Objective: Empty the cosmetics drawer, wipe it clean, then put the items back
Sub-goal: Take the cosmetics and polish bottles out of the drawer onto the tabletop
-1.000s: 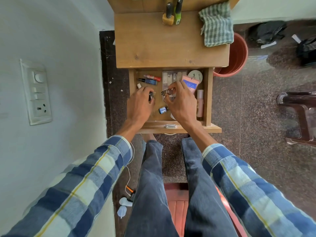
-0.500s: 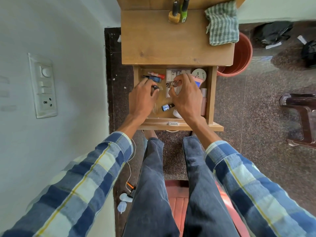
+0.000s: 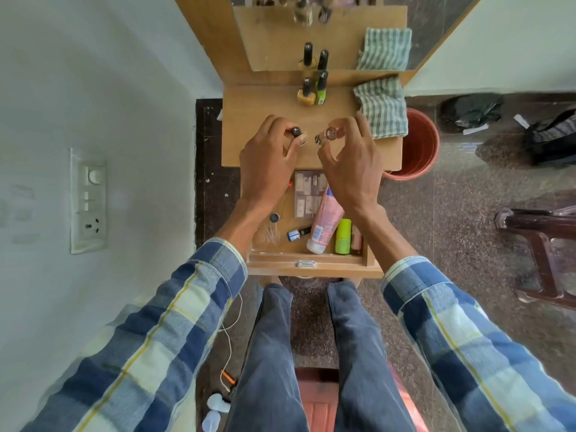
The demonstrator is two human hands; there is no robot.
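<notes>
Above the wooden surface [image 3: 265,98], the left hand [image 3: 268,163] pinched a small black-capped bottle [image 3: 297,135]; the right hand [image 3: 349,163] pinched a clear glass bottle [image 3: 327,134]; both looked light, hard, breakable, best gripped by the body; the drawer [image 3: 311,266] stayed part full.

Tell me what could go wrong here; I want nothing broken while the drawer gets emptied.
1. The left hand and right hand each pinch a small bottle, dark-capped and clear, by the fingertips above the tabletop; either could slip and roll off.
2. Set too far back, they might topple the two upright polish bottles.
3. Sleeves may snag the open drawer.
</notes>
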